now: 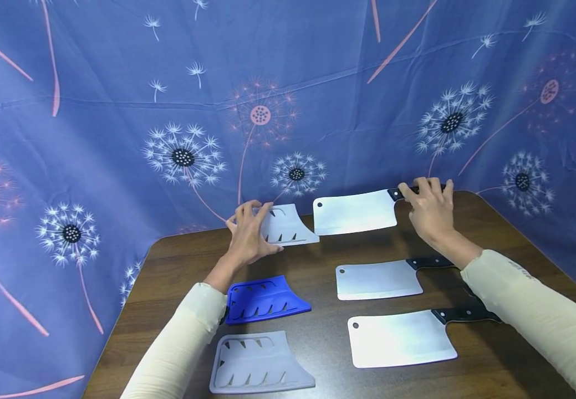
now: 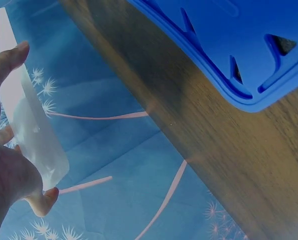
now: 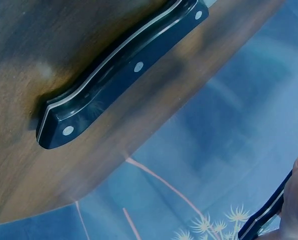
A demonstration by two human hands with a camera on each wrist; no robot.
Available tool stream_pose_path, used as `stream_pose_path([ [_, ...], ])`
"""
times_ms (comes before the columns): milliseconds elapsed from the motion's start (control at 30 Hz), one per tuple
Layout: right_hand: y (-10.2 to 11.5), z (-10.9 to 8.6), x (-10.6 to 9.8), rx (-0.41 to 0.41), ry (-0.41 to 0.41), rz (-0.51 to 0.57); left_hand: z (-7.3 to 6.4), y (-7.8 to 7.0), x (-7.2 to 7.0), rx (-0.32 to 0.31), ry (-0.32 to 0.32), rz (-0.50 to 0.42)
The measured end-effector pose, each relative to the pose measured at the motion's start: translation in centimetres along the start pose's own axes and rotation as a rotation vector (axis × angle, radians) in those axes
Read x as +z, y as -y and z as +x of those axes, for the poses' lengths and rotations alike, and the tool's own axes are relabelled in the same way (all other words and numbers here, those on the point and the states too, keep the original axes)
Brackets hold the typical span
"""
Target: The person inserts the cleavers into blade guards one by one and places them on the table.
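Both arms reach forward over the wooden table (image 1: pixel 168 277), in pale sleeves, the left reaching straight ahead and the right angling inward from the side. The left hand (image 1: pixel 249 233) is spread wide across a white knife cover (image 1: pixel 285 224), fingers on its upper edge and thumb at the lower, holding it between them at the table's far side. The right hand (image 1: pixel 429 210) is bent down from the wrist, its fingers around the black handle of the far knife (image 1: pixel 355 213). That blade points left, its lower corner just beside the white cover's tip; whether they touch I cannot tell.

Nearer the person, a blue cover (image 1: pixel 265 302) and a grey cover (image 1: pixel 260 360) lie on the left, with the middle knife (image 1: pixel 377 280) and the near knife (image 1: pixel 399 341) to their right.

The left wrist camera shows the blue cover's rounded corner and cut slots close up, which the left arm partly hides in the head view. The right wrist camera shows the butt and three rivets of a handle on the wood (image 3: pixel 124 75), while the gripped handle appears only at the lower right, against the flowered cloth (image 1: pixel 367 138).
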State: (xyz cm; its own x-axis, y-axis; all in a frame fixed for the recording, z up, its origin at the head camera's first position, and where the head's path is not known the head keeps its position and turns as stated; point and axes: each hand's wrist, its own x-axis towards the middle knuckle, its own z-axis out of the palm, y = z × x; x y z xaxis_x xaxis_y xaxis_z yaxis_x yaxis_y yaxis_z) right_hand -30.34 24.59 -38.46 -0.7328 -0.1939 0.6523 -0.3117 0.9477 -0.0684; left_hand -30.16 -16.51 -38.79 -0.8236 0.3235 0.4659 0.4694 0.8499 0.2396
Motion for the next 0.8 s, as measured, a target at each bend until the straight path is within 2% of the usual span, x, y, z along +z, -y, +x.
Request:
stream_pose_path([
  [133, 0.23, 0.01, 0.10, -0.029, -0.005, 0.001, -0.10, -0.01, 0.14, 0.024, -0.013, 0.035],
  [300, 0.32, 0.05, 0.44, -0.058, -0.051, 0.012, -0.12, -0.23, 0.31, 0.052, -0.023, 0.056],
  [533, 0.40, 0.00, 0.55, -0.106, -0.074, -0.023, -0.16, -0.48, 0.26, 0.072, -0.020, 0.095],
  [800, -0.34, -0.15, 0.48, -0.171, -0.116, -0.070, -0.17, -0.50, 0.44, 0.040, 0.007, 0.063],
])
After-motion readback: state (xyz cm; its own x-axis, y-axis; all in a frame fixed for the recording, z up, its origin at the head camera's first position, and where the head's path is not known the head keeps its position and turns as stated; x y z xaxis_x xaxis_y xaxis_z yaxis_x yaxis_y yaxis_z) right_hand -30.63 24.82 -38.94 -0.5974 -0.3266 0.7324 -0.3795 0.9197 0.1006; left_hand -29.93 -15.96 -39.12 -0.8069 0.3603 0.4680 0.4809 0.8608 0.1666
